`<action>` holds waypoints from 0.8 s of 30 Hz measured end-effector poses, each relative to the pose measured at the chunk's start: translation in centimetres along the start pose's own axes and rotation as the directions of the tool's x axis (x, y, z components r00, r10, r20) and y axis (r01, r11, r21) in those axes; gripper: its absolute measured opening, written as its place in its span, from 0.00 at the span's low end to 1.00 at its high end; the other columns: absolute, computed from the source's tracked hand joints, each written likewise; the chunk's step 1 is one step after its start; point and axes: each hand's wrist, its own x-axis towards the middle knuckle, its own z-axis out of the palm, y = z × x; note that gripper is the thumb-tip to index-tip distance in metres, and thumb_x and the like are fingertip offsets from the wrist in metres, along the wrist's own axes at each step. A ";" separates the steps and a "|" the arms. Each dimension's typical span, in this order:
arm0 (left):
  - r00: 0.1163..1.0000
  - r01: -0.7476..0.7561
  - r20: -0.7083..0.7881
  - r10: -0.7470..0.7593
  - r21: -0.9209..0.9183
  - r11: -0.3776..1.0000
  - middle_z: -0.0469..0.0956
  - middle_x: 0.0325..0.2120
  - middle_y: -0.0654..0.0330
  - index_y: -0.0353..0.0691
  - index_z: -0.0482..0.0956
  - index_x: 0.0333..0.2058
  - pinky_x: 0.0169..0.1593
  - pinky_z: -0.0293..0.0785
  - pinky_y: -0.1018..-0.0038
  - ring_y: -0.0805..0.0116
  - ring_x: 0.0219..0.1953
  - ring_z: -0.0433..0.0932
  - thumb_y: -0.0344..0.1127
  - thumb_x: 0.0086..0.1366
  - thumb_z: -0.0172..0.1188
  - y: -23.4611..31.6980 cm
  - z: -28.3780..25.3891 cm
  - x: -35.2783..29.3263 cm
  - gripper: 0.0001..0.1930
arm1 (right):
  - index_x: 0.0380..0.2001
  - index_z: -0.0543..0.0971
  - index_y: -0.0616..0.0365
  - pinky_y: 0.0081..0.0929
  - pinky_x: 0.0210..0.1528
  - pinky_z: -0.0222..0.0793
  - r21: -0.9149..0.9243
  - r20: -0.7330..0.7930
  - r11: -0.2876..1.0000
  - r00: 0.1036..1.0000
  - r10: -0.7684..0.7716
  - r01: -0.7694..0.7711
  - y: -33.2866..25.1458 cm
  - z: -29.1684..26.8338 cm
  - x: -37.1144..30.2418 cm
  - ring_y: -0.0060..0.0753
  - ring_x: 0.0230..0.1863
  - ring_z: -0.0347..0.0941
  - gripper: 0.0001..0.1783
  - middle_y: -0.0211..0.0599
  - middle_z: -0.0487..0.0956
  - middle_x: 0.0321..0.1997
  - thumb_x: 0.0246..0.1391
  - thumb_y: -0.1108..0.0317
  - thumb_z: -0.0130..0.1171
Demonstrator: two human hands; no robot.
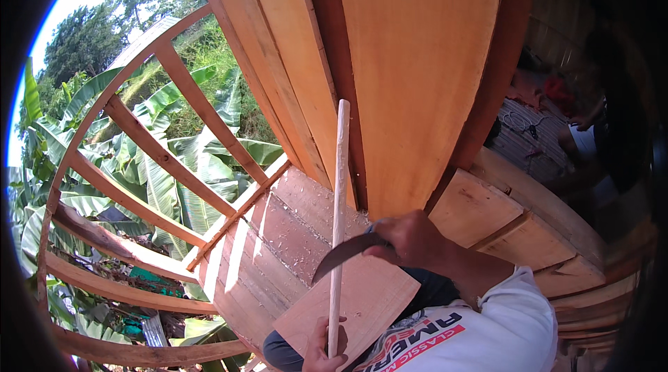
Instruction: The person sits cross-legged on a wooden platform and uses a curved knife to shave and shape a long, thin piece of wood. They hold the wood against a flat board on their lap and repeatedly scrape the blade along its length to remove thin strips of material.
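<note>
A long pale wooden stick [339, 187], its sides whittled, stands nearly upright in front of me. My left hand [322, 350] is closed around its lower end, close to my lap. In my right hand [412, 238] is a knife, gripped by its handle, which the fingers mostly hide. The knife's broad, dark, curved blade [342, 255] points left and crosses the stick below its middle, seemingly touching it. Under the stick a flat wooden board [372, 295] lies tilted across my lap.
Wood shavings lie scattered on the plank floor [278, 233]. A slatted wooden railing [177, 149] bounds the left, with banana plants beyond. Tall wooden panels [417, 73] rise ahead. At right, past a wooden ledge [480, 208], a person's dim shape [612, 121] shows in a dark interior.
</note>
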 end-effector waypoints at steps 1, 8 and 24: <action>0.994 0.068 -0.091 -0.068 0.007 0.998 0.63 0.24 0.68 0.33 0.61 0.54 0.22 0.53 0.82 0.82 0.22 0.61 0.44 0.44 0.69 0.0 0.2 -0.1 0.41 | 0.19 0.76 0.60 0.33 0.22 0.69 0.010 0.136 0.996 0.987 -0.088 0.087 -1.2 0.6 -0.5 0.47 0.18 0.73 0.23 0.42 0.73 0.14 0.56 0.50 0.58; 0.969 0.245 0.039 -0.243 -0.060 0.968 0.59 0.17 0.66 0.33 0.61 0.52 0.20 0.48 0.80 0.78 0.15 0.56 0.23 0.30 0.54 1.1 0.7 1.8 0.41 | 0.22 0.78 0.60 0.32 0.22 0.69 0.101 -0.042 0.995 0.999 0.003 0.002 0.5 -0.2 -0.1 0.44 0.18 0.75 0.22 0.42 0.74 0.15 0.56 0.51 0.58; 0.966 0.256 0.083 -0.246 -0.131 0.958 0.58 0.16 0.66 0.32 0.58 0.54 0.19 0.47 0.79 0.79 0.14 0.54 0.22 0.31 0.53 0.8 -0.3 1.6 0.42 | 0.17 0.74 0.56 0.31 0.17 0.68 -0.010 0.134 0.996 0.987 -0.088 0.090 -1.6 -1.6 -0.5 0.38 0.13 0.73 0.25 0.37 0.72 0.12 0.56 0.46 0.56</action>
